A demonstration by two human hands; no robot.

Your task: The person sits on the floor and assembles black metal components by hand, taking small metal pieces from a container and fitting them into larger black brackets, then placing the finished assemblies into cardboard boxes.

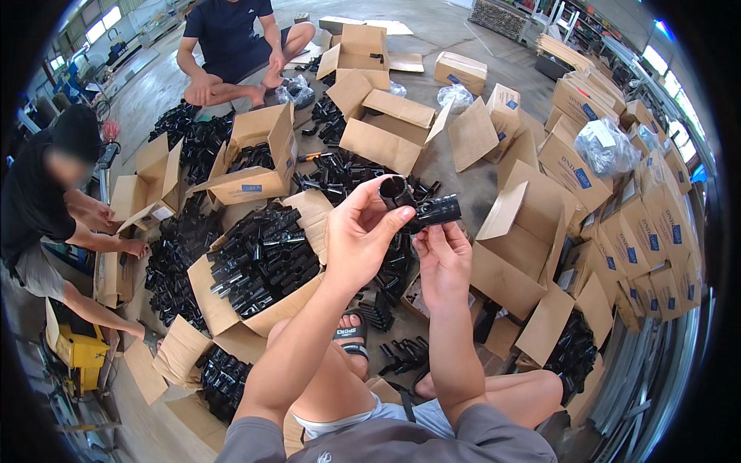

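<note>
Both my hands are raised in front of me around a black tubular pipe fitting (434, 212), which has one round open end facing up and another tube pointing right. With thumb and fingers, my left hand (361, 224) grips its left part. Closed beneath the right tube, my right hand (443, 251) pinches at its underside; whether a small part sits between those fingertips is hidden. Below and left of my hands, an open cardboard box (285, 305) is filled with black fittings (262, 258). More loose fittings (401, 355) lie on the floor between my legs.
Open cardboard boxes (390, 143) surround me, with piles of black fittings (174, 266) among them. Stacked cartons (641, 224) and metal lengths (656, 386) stand at the right. One person (58, 193) works at a box on the left; another person (231, 46) sits farther back. A yellow machine (81, 351) stands at lower left.
</note>
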